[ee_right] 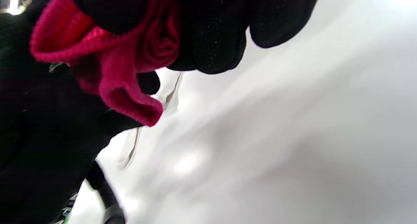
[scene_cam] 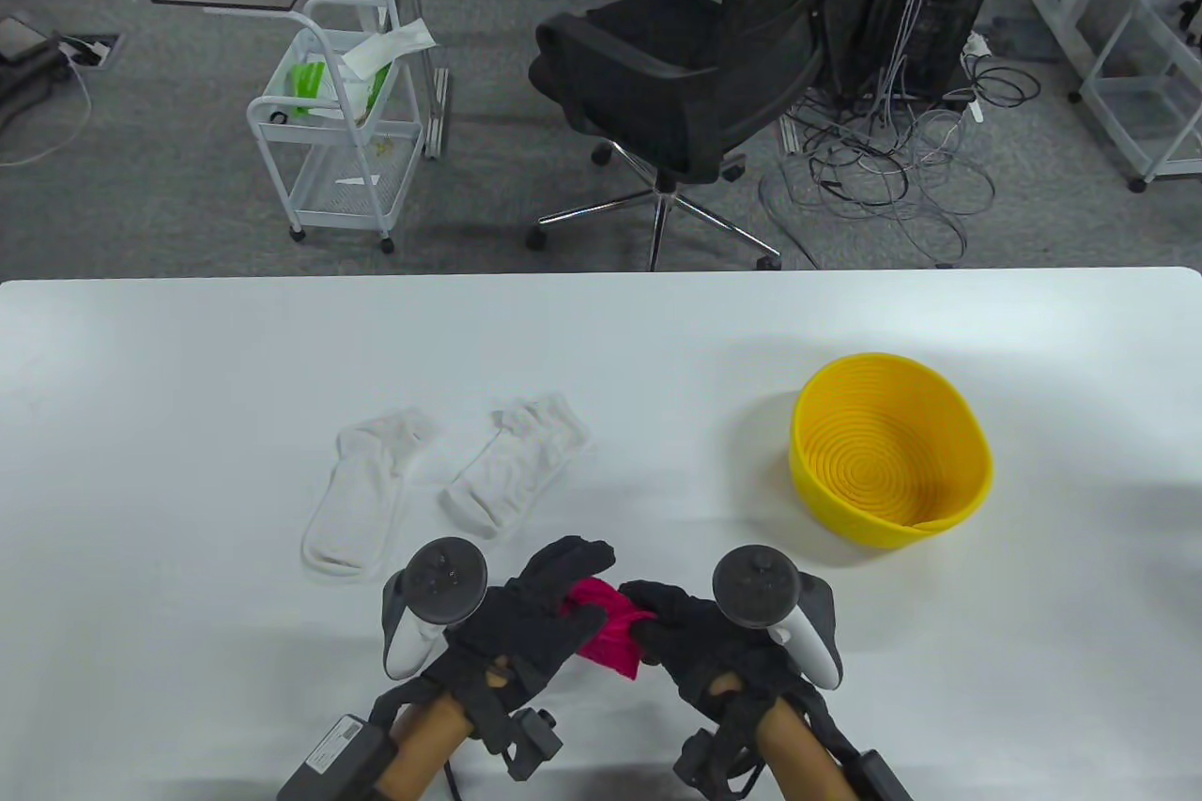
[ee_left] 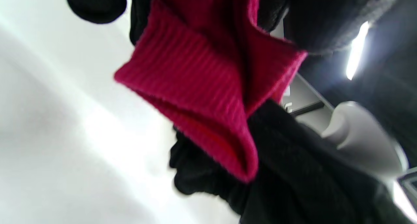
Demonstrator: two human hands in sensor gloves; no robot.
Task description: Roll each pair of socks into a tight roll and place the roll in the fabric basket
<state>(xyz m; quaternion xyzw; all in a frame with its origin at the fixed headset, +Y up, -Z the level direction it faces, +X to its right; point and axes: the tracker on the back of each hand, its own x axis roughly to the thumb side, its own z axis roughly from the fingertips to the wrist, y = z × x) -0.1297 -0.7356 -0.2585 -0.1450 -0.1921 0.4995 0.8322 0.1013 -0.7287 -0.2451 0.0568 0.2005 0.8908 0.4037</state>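
Note:
A magenta sock roll (scene_cam: 606, 627) is held between both gloved hands above the table's front edge. My left hand (scene_cam: 549, 599) grips its left side, fingers curled over it. From the right, my right hand (scene_cam: 671, 618) pinches it. Close up, the ribbed cuff of the sock roll (ee_left: 202, 84) hangs loose below my left fingers, and the sock roll (ee_right: 130, 64) shows a rolled core under my right fingers. Two white socks (scene_cam: 362, 486) (scene_cam: 516, 463) lie flat side by side left of centre. The yellow basket (scene_cam: 958, 500) sits empty at the right.
The white table (scene_cam: 188, 369) carries only the socks and basket. Beyond its far edge stand a black office chair (scene_cam: 695, 78), a white trolley (scene_cam: 333, 125) and a tangle of cables (scene_cam: 892, 162) on the floor.

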